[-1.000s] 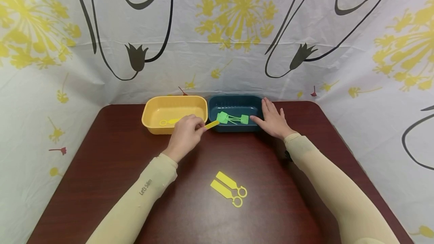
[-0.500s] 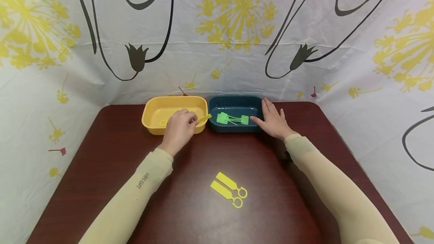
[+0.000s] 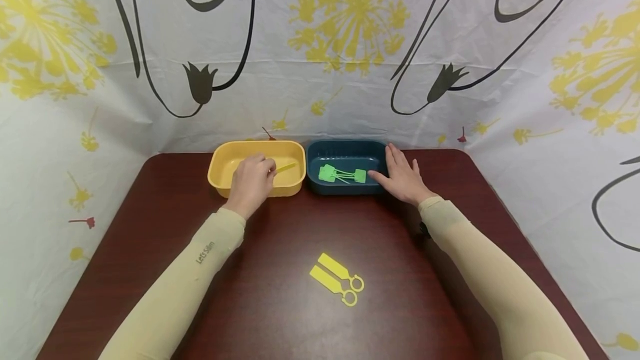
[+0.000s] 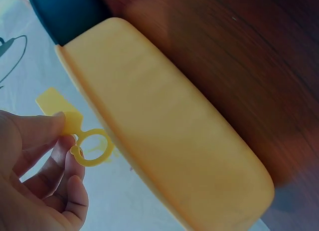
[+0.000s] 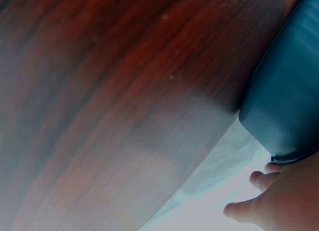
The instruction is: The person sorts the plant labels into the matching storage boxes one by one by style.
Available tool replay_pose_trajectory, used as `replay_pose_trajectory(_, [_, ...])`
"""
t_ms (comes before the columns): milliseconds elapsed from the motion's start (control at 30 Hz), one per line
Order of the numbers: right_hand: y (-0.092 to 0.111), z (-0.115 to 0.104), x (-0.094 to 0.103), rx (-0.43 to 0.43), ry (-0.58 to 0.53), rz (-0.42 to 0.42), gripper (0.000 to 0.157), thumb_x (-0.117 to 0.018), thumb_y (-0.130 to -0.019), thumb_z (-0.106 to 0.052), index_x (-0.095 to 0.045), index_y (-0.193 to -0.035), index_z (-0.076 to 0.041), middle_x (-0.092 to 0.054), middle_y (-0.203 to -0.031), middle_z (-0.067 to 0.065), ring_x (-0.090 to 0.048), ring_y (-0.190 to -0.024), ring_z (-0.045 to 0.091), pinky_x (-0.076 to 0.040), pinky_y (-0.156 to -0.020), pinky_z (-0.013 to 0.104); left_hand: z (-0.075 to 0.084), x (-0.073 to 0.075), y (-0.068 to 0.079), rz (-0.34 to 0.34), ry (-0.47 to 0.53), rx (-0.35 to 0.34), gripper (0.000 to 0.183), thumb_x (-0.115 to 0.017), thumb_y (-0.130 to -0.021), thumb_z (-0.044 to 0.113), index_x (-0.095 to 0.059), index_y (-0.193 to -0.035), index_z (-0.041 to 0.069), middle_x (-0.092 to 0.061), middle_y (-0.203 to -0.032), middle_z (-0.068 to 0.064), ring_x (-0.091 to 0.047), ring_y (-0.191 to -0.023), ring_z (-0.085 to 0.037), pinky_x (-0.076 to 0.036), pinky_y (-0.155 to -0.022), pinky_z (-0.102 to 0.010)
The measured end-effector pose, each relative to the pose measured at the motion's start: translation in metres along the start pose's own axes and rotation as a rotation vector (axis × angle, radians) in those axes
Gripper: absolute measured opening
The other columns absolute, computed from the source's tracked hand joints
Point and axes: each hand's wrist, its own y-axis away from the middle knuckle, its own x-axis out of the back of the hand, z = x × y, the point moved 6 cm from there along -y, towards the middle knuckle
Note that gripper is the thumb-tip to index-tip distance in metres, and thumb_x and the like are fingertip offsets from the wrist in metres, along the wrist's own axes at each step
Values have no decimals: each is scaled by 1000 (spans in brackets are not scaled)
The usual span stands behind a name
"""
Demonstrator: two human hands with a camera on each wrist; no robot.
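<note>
My left hand (image 3: 250, 182) pinches a yellow plastic tag (image 4: 60, 109) between thumb and fingers, over the yellow bin (image 3: 217, 174). The tag has a flat blade and a ring (image 4: 93, 147) at one end, as the left wrist view shows. My right hand (image 3: 402, 176) rests with spread fingers on the right end of the dark blue bin (image 3: 345, 189). In the right wrist view its fingers (image 5: 246, 208) reach past that bin's rim. Green tags with thin stems (image 3: 342, 174) lie inside the blue bin.
Two more yellow ring-ended tags (image 3: 335, 279) lie side by side on the dark wooden table (image 3: 280, 315). Both bins stand side by side at the table's far edge, against a white patterned cloth (image 3: 345, 104).
My left hand has moved left with the yellow tag, from between the two bins to over the yellow bin. The right hand has stayed at the blue bin.
</note>
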Motion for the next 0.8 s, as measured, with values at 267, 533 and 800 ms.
replay_pose_trajectory(267, [0,-1,0,1,-7,-6,105,-37,-94,-76,2,-161,-6,5,-169,10,2,-154,31,3,-113,69,-11,-3,-9,-20,-43,4,6,-71,-89,2,-74,-88,6,-62,-82,-8,-57,-75,-30,-50,-72,-44])
replay_pose_trajectory(533, [0,0,-1,-3,-1,-7,105,-36,-94,-78,1,-161,-6,4,-169,11,4,-154,27,2,-114,68,-22,-6,-16,-56,-80,4,8,-70,-91,1,-74,-86,6,-62,-79,-7,-57,-73,-28,-51,-69,-43])
replay_pose_trajectory(800, [0,-1,0,-6,-2,-8,104,-37,-95,-76,2,-161,-7,5,-169,9,5,-154,27,3,-114,68,-34,-15,-18,-115,-146,-8,15,-66,-90,-3,-72,-80,6,-61,-75,-7,-55,-72,-28,-49,-71,-42])
